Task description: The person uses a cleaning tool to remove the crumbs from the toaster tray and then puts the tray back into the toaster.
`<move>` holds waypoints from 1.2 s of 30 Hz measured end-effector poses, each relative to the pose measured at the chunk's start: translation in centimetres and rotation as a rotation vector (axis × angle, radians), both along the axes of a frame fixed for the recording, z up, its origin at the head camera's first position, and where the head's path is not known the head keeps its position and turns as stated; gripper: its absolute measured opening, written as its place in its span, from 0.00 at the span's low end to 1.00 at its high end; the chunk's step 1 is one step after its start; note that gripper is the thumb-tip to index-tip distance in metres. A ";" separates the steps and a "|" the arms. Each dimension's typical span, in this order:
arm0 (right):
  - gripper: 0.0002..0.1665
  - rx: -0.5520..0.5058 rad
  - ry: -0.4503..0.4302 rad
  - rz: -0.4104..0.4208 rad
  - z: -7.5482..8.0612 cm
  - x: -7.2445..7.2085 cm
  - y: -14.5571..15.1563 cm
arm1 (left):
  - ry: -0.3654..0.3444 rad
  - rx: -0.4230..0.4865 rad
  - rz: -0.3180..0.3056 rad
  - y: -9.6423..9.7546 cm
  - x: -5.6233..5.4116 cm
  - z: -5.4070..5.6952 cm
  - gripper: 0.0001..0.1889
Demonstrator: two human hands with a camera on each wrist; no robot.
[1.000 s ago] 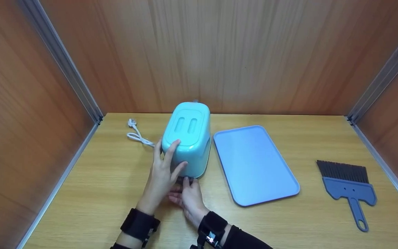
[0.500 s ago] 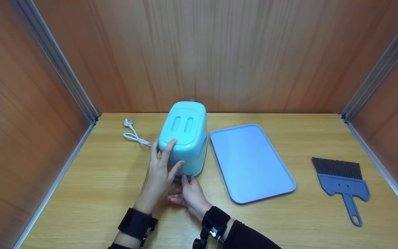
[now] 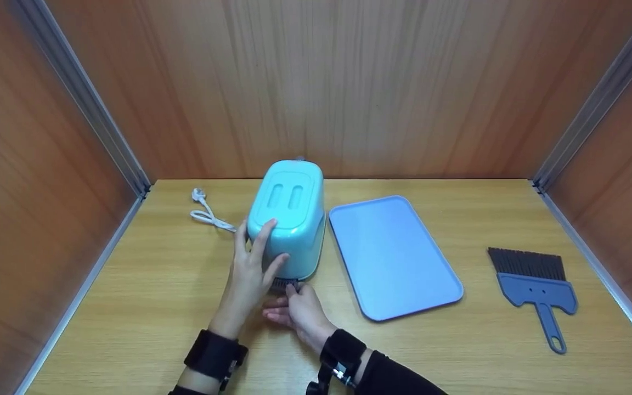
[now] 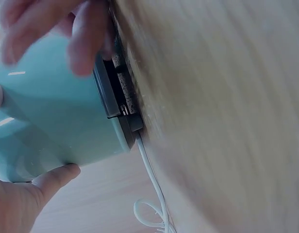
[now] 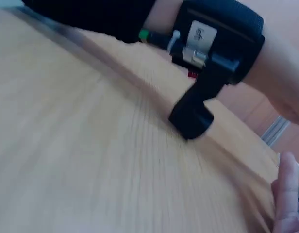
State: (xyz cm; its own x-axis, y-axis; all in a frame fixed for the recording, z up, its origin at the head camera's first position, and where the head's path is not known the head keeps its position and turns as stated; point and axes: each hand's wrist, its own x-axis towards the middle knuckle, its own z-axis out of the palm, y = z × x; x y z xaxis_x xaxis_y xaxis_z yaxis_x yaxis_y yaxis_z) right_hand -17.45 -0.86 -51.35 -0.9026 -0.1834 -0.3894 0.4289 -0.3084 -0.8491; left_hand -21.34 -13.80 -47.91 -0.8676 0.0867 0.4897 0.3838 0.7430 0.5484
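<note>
A turquoise toaster [image 3: 288,206] stands near the left middle of the table, two long recesses on its top. My left hand [image 3: 244,280] rests on its near-left corner in the head view, fingers spread across top and side, thumb against the near end. At the foot of that end, a dark crumb tray [image 3: 282,285] sticks out. My right hand [image 3: 305,315] pinches its edge between thumb and fingers. In the left wrist view, fingers [image 4: 84,41] reach to the dark crumb tray [image 4: 107,87] low on the toaster [image 4: 57,114]. The right wrist view barely catches the work.
A blue tray [image 3: 395,258] lies just right of the toaster. Farther right is a blue brush [image 3: 538,291] with dark bristles. A white power cord [image 3: 206,214] lies looped on the left. Wooden panels [image 3: 316,93] enclose the back and sides.
The crumb tray and my right hand have come slightly toward me, and more dark tray shows beyond the toaster's foot. My left hand stays on the toaster. The head view has shifted a little.
</note>
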 end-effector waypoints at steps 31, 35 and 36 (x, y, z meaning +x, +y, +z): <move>0.23 0.045 -0.012 0.031 0.1 0.4 0.0 | -0.034 0.013 -0.010 -0.2 0.0 -0.1 0.39; 0.22 0.044 -0.035 0.053 0.2 0.6 0.0 | 0.035 0.018 -0.030 -0.3 -0.2 -0.2 0.38; 0.23 0.044 -0.036 0.058 0.2 0.6 0.0 | 0.049 0.019 -0.035 -0.3 -0.2 -0.3 0.38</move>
State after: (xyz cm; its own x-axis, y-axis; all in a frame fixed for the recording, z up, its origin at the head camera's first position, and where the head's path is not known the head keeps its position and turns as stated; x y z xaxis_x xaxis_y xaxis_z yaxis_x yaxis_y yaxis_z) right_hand -16.89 -0.91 -51.16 -0.8762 -0.2172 -0.4303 0.4756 -0.2448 -0.8449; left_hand -21.53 -14.08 -48.17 -0.8393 0.1071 0.5330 0.4361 0.7180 0.5425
